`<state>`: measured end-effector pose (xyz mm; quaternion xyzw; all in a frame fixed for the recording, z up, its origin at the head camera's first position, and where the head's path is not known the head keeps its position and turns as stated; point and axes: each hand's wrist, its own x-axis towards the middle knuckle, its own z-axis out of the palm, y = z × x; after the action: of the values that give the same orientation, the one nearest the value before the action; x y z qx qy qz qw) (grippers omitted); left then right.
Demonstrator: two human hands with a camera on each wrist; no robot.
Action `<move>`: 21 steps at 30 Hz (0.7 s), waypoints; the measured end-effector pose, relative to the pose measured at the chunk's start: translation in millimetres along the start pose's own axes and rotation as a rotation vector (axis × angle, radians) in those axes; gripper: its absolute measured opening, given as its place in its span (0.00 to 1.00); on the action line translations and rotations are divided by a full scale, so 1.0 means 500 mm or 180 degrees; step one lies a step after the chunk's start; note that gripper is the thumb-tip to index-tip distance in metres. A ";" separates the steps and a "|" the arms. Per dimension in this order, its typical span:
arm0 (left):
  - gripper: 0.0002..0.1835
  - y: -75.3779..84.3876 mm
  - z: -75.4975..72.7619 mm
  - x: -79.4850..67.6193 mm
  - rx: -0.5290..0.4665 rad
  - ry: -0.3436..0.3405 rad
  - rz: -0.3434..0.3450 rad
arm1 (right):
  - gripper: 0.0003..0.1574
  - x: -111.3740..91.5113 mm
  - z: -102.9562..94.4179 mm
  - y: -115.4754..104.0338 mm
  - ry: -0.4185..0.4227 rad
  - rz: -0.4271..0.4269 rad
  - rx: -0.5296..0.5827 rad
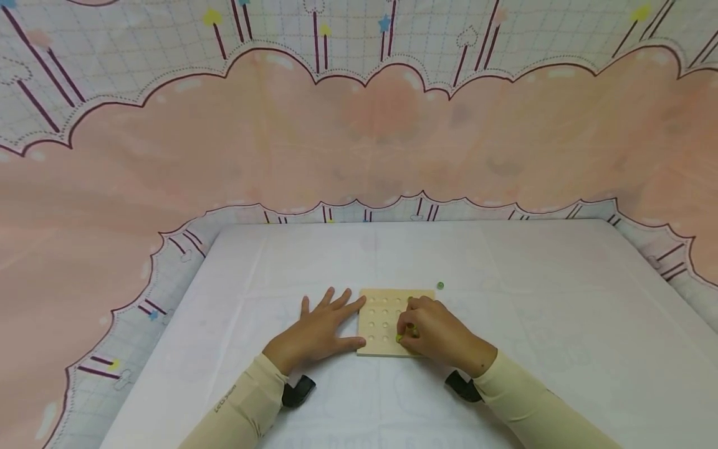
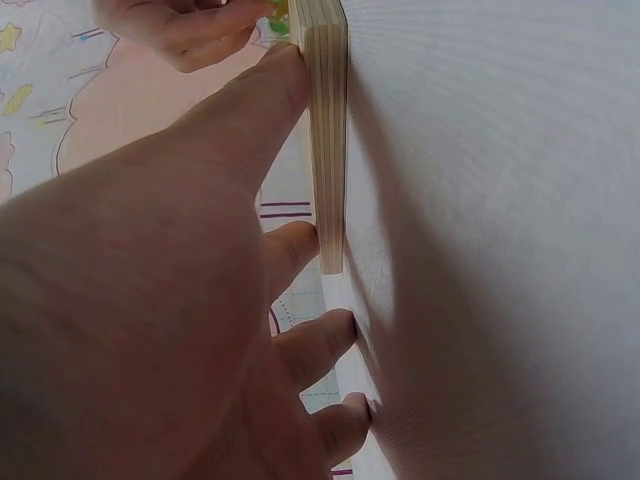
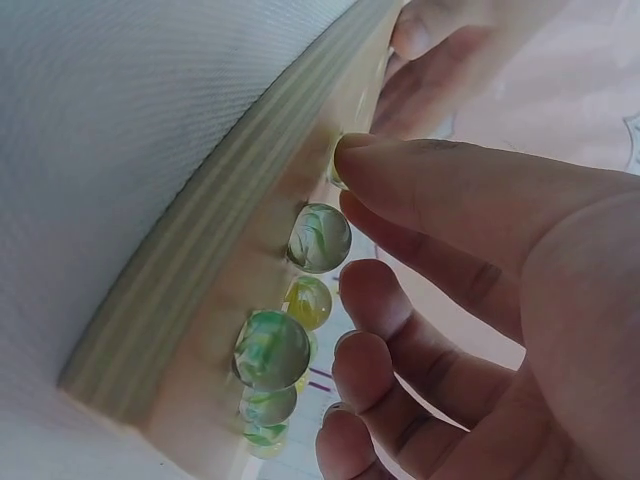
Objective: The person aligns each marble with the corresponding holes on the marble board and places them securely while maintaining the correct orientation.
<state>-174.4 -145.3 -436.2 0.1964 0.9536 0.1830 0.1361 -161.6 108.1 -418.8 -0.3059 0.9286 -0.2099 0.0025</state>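
Observation:
A square wooden board (image 1: 366,347) with rows of round hollows lies flat on the table. My left hand (image 1: 316,330) has its fingers spread, thumb and index fingertip at the board's left edge. In the left wrist view the thumb presses close to the layered side of the board (image 2: 330,150). Over the board's right part, my right hand (image 1: 440,330) pinches a glass marble (image 3: 337,168) between thumb and index finger, right at the board's surface. Several green and yellow swirled marbles (image 3: 272,350) sit along the board beside the curled fingers. The right hand hides part of these marbles from above.
One loose green marble (image 1: 440,285) lies on the white tablecloth (image 1: 516,299) just past the board's far right corner. Dark wrist camera mounts (image 1: 298,391) show below both wrists. A patterned curtain (image 1: 359,137) hangs behind the table.

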 end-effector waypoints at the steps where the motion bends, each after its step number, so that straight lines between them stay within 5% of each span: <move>1: 0.45 -0.001 0.000 0.000 0.0005 -0.0001 0.0003 | 0.07 0.000 0.001 0.000 0.0003 0.0006 -0.0009; 21: 0.45 -0.007 0.006 -0.004 0.0038 0.0022 0.0044 | 0.03 -0.009 -0.003 -0.002 0.0230 0.0023 -0.0102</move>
<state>-172.5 -148.2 -440.1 0.2032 0.9538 0.1790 0.1303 -157.7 110.5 -417.6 -0.2947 0.9325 -0.2059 -0.0352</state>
